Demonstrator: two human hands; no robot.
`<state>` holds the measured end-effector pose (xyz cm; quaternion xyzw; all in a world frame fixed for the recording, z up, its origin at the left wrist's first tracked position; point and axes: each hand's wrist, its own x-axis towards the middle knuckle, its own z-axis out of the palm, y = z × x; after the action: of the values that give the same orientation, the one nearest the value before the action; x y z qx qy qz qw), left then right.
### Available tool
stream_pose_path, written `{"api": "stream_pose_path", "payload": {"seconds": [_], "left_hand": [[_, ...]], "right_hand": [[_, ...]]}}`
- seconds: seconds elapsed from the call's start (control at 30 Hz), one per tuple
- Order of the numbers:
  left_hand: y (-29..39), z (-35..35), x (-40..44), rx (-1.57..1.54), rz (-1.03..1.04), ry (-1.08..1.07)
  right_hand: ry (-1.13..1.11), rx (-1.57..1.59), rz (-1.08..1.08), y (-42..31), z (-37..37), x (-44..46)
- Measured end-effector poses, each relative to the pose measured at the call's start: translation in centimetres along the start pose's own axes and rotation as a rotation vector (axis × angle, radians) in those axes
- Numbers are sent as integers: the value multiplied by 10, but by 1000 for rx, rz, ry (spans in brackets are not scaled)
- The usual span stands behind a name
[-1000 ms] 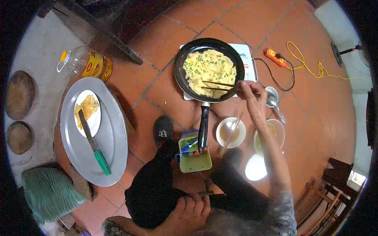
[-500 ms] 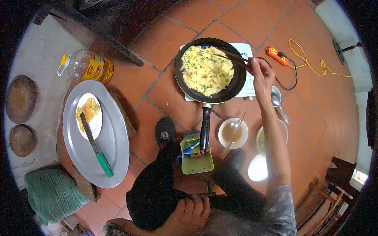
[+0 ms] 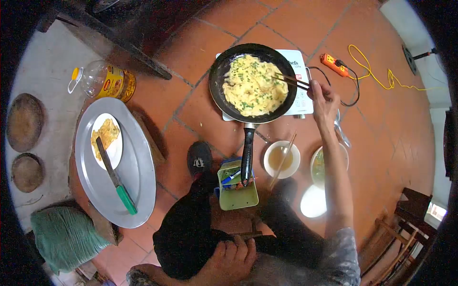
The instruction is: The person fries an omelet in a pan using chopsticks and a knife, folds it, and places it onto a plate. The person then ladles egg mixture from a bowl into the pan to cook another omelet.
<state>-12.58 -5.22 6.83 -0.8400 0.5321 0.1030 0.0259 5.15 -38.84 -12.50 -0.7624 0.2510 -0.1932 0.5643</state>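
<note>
My right hand (image 3: 325, 101) grips a pair of dark chopsticks (image 3: 296, 82). Their tips touch the right side of a yellow omelette (image 3: 255, 88) flecked with chopped green herbs. The omelette lies in a black frying pan (image 3: 219, 102) on a white electric cooktop (image 3: 296, 56), with the pan's handle (image 3: 246, 155) pointing toward me. My left hand (image 3: 229, 262) rests on my leg, holding nothing, its fingers apart and draped over the dark trousers.
On the left, a metal tray (image 3: 136, 176) bears a white plate (image 3: 117, 151) with cooked egg and a green-handled knife (image 3: 125, 198). An oil bottle (image 3: 114, 83) stands behind it. Nearer are a green box (image 3: 243, 200), a bowl (image 3: 272, 172) with chopsticks, another bowl (image 3: 318, 164), and an orange power strip (image 3: 334, 65).
The omelette has slid right within the pan. The chopstick tips have moved from its upper part to its right side, and my right hand has shifted slightly right and down.
</note>
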Motion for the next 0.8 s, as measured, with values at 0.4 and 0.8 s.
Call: {"api": "stream_pose_path", "payload": {"seconds": [0.4,0.8], "left_hand": [[5,-2,1,-64,-24,17],[-1,7,-2,-8,9,20]], "right_hand": [[-235,-72,-6,-72,-22,-46],[-361,-23,30,-43,31,-63]]}}
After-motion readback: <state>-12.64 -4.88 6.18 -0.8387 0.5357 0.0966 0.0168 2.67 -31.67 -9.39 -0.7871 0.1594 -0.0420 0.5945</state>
